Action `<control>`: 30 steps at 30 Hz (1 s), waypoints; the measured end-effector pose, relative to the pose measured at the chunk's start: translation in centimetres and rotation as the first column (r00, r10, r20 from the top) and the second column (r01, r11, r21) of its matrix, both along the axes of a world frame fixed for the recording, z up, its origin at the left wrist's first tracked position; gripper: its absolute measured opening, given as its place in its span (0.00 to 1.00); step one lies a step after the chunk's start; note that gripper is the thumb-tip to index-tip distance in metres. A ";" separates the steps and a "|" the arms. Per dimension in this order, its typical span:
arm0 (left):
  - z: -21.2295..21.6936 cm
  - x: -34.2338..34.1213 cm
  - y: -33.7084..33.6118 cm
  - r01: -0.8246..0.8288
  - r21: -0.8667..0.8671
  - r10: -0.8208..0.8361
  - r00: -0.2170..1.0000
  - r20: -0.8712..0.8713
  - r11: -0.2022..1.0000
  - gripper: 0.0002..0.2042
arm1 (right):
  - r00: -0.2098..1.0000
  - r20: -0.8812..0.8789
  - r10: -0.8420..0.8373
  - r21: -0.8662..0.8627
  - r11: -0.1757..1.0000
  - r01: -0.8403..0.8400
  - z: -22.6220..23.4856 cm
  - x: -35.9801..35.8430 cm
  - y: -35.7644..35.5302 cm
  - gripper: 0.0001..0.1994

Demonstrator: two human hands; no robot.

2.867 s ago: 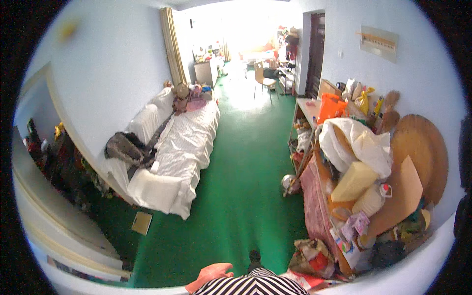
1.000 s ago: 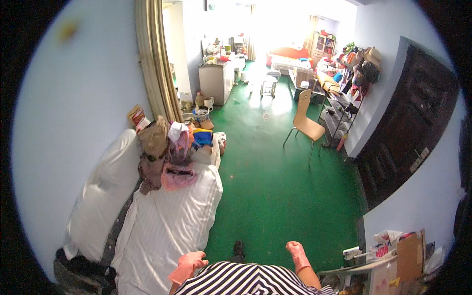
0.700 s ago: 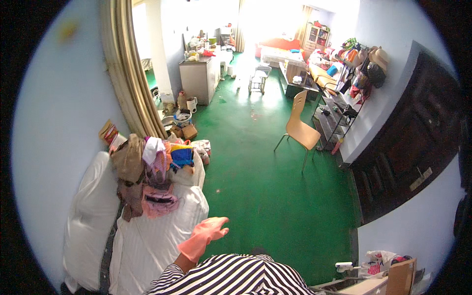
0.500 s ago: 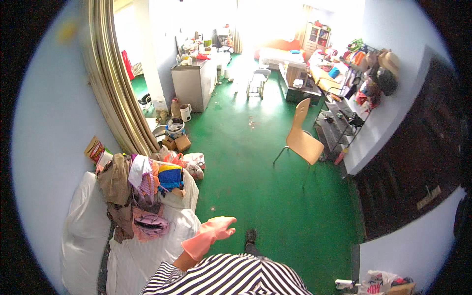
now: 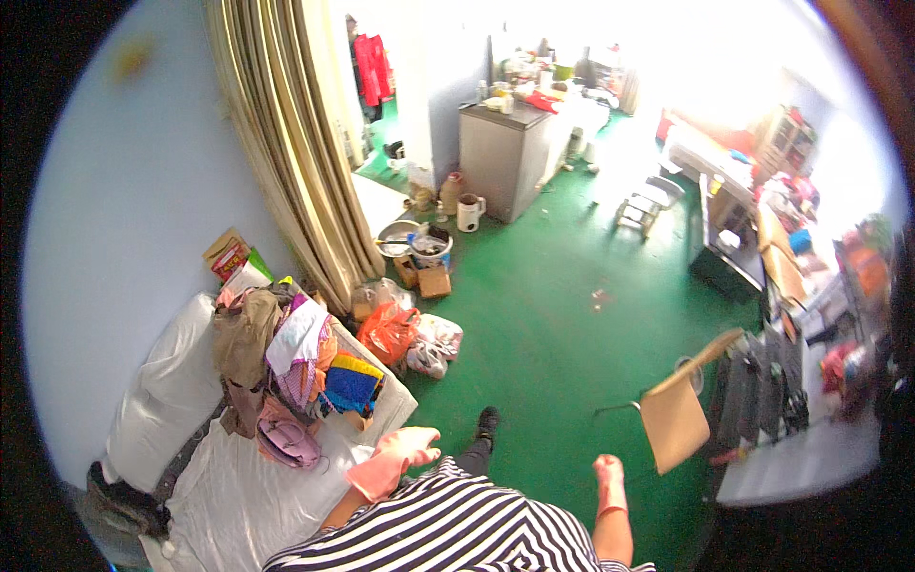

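Observation:
My left hand (image 5: pixel 408 456) wears a pink rubber glove and reaches forward over the edge of the white-covered seat. Its fingers are stretched out, with nothing in them. On my right, low over the green floor, hangs my right hand (image 5: pixel 609 469), also pinkish as if gloved, with a red band at the wrist. Its fingers look curled in, and no object shows in them. Nearest my left hand lies a pink bag (image 5: pixel 289 440) beside a heap of clothes (image 5: pixel 250 336) on the white cover (image 5: pixel 250 486).
A wooden chair (image 5: pixel 675 421) stands at the right, near a black rack (image 5: pixel 758 386). Plastic bags (image 5: pixel 389 332), a cardboard box (image 5: pixel 435 281) and a bucket (image 5: pixel 432 252) crowd the floor by the curtain (image 5: pixel 297 162). Farther off are a grey cabinet (image 5: pixel 498 164) and a small stool (image 5: pixel 637 212).
The view has turned left, so the room sits farther right and tilted. My right hand has come into view. The left hand stays forward, and a dark-shod foot shows farther ahead.

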State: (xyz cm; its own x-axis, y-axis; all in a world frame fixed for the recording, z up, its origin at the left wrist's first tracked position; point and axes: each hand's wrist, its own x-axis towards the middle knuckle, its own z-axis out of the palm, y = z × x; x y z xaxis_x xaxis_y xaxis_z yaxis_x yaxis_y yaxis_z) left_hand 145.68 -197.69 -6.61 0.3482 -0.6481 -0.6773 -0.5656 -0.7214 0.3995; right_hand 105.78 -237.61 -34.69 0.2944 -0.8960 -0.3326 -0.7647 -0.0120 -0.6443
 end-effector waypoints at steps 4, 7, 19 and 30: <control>-2.7 9.8 -5.9 -0.187 0.086 0.179 0.979 0.094 0.979 0.26 | 0.938 0.279 0.208 0.011 0.976 -0.219 5.1 17.9 -7.3 0.14; 0.1 17.8 -18.7 -0.087 -0.067 0.093 0.991 0.093 0.994 0.22 | 0.902 -0.153 0.404 -0.080 0.905 -0.418 0.5 18.4 -13.4 0.11; 5.2 41.3 -59.9 -0.024 -0.220 0.024 1.000 -0.004 0.975 0.27 | 0.918 -0.276 0.283 0.281 0.938 -0.205 0.0 36.7 -47.0 0.07; 6.7 57.6 -82.8 -0.277 -0.195 0.272 0.961 -0.056 0.941 0.23 | 0.672 -0.530 0.517 -0.293 0.632 -0.718 -2.8 61.9 -92.4 0.07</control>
